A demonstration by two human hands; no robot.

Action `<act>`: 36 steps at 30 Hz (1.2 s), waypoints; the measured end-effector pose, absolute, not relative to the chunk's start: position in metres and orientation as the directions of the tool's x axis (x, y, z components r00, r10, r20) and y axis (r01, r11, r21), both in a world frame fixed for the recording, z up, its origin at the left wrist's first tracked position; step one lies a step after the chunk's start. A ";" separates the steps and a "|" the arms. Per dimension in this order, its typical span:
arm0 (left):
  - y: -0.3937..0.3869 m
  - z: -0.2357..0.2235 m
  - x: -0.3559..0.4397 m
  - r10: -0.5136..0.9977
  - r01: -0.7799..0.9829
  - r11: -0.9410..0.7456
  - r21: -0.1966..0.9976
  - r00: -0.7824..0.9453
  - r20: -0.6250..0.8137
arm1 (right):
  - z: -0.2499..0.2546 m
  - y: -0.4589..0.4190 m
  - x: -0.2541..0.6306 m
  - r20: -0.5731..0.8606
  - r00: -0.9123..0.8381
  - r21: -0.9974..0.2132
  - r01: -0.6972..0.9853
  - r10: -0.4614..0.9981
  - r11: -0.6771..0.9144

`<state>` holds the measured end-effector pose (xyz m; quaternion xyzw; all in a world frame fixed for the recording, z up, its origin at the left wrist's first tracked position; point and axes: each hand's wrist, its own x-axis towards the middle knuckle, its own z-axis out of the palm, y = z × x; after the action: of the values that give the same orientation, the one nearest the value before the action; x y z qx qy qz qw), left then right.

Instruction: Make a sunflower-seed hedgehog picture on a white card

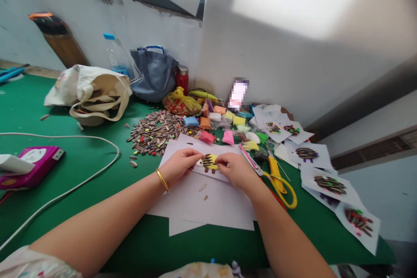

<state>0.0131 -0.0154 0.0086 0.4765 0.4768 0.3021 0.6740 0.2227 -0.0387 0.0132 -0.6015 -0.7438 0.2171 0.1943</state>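
On the stacked white paper [221,202] lies a small hedgehog figure [213,160] of yellow clay with dark sunflower seeds as spines, a white face and brown feet. My left hand [180,167], with a gold bangle above the wrist, has its thumb and fingers pressed together at the face end. My right hand [236,169] pinches at the opposite yellow edge. What either set of fingertips holds is too small to tell. Two loose sunflower seeds [203,187] rest on the paper below. Behind my left hand spreads a heap of sunflower seeds [159,130] mixed with colored beads.
Packets of colored clay [208,137] stand behind the paper. Scissors [260,171] and a yellow utility knife [276,173] lie beside my right hand. Finished seed pictures [330,185] line the right edge. A white cable [81,137], cloth bag [97,91] and phone [238,94] are around.
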 end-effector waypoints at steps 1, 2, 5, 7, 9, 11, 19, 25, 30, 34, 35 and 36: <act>-0.015 0.008 0.013 0.861 0.046 0.362 0.931 0.366 -0.353 | 0.014 -0.039 0.221 0.007 -0.193 -0.532 0.830 0.981 0.167; -0.015 0.008 0.013 0.861 0.046 0.362 0.931 0.368 -0.352 | 0.015 -0.040 0.220 -0.006 -0.185 -0.504 0.849 0.983 0.157; -0.016 0.009 0.014 0.857 0.041 0.370 0.928 0.370 -0.358 | 0.019 -0.042 0.216 -0.010 -0.189 -0.424 0.890 0.982 0.168; -0.016 0.010 0.014 0.857 0.038 0.372 0.927 0.369 -0.359 | 0.020 -0.042 0.215 0.007 -0.202 -0.386 0.903 0.979 0.189; -0.016 0.010 0.014 0.860 0.039 0.366 0.930 0.367 -0.354 | 0.019 -0.042 0.214 0.028 -0.215 -0.353 0.912 0.976 0.210; -0.016 0.010 0.014 0.864 0.047 0.356 0.933 0.364 -0.348 | 0.016 -0.042 0.213 0.051 -0.226 -0.326 0.917 0.973 0.230; -0.017 0.008 0.016 0.878 0.107 0.308 0.945 0.350 -0.326 | 0.009 -0.041 0.210 0.081 -0.256 -0.245 0.932 0.963 0.268; -0.017 0.008 0.016 0.880 0.116 0.298 0.947 0.351 -0.320 | 0.009 -0.041 0.207 0.083 -0.272 -0.180 0.942 0.959 0.283; -0.017 0.009 0.016 0.879 0.113 0.301 0.947 0.354 -0.321 | 0.010 -0.041 0.204 0.072 -0.280 -0.125 0.950 0.957 0.287; -0.016 0.009 0.016 0.876 0.133 0.299 0.945 0.356 -0.327 | 0.012 -0.041 0.202 0.057 -0.280 -0.104 0.953 0.958 0.285; -0.016 0.009 0.016 0.876 0.134 0.297 0.945 0.355 -0.325 | 0.012 -0.041 0.202 0.058 -0.282 -0.102 0.953 0.958 0.286; -0.016 0.009 0.016 0.878 0.132 0.295 0.946 0.353 -0.323 | 0.013 -0.042 0.202 0.059 -0.283 -0.104 0.952 0.957 0.287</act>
<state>0.0162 -0.0163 0.0086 0.5169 0.4882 0.2916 0.6398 0.2018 -0.0416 0.0127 -0.5964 -0.8005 0.0240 0.0546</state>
